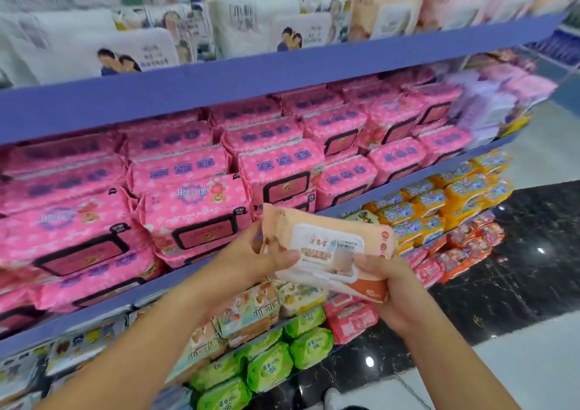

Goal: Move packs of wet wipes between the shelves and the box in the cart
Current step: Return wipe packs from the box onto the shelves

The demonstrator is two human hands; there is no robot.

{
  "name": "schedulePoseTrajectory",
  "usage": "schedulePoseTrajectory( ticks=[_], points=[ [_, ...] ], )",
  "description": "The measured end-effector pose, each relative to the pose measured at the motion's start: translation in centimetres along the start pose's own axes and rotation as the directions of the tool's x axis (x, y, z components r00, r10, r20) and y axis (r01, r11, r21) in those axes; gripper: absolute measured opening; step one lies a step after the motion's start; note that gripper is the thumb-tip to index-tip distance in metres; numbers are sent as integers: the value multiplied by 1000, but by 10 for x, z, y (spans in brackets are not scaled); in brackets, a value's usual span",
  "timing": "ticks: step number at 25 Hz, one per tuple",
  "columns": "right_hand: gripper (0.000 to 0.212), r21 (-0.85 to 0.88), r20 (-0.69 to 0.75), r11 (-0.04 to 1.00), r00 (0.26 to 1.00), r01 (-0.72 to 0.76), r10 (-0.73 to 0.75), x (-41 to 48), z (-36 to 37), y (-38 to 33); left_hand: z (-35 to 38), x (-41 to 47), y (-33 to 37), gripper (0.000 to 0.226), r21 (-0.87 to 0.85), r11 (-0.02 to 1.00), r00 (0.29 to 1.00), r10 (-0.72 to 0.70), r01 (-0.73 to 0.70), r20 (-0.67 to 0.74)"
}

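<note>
Our left hand [248, 255] is pinching one end of the pack [326, 243], which we are holding before the shelves [282, 73]; our right hand [398, 290] is gripping the other. It is probably feeling soft, light, slick, so end grips suit.

Blk marble floor [518, 252], pale tiles [533, 372]; white shoe [333, 397]

Both bare forearms reach up from the lower edge and converge near the middle. The left hand [251, 254] grips the left end of a pack [329, 240], thumb lying across its face. The right hand [397, 296] holds the right end from below, thumb on top.
</note>
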State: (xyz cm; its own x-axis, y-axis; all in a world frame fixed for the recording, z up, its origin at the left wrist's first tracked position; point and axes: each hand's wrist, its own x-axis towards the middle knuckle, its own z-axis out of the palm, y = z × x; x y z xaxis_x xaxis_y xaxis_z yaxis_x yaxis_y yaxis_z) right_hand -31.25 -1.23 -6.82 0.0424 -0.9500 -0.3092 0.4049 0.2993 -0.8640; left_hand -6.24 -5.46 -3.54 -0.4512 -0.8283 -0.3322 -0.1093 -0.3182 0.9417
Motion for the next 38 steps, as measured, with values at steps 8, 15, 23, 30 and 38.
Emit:
schedulePoseTrajectory(
  ticks=[8, 15, 23, 30, 38],
  points=[
    [72, -26, 288, 941, 904, 337, -316, 3, -16, -145, 69, 17, 136, 77, 224, 930, 942, 319, -291, -102],
    [87, -125, 418, 890, 837, 439, -354, 40, -67, -286, 143, 66, 226, 76, 284, 860, 831, 493, -423, -257],
    [96, -206, 448, 816, 794, 539, -412, 111, -67, -359, 145, 108, 290, 59, 418, 832, 717, 537, -364, -445],
    [101, -187, 313, 772, 781, 608, -540, 162, -120, -427, 162, 216, 350, 85, 466, 769, 737, 603, -437, -304],
    [92, -198, 343, 682, 701, 704, -625, 221, -260, -547, 277, 341, 428, 73, 528, 708, 704, 661, -469, -261]
  ],
)
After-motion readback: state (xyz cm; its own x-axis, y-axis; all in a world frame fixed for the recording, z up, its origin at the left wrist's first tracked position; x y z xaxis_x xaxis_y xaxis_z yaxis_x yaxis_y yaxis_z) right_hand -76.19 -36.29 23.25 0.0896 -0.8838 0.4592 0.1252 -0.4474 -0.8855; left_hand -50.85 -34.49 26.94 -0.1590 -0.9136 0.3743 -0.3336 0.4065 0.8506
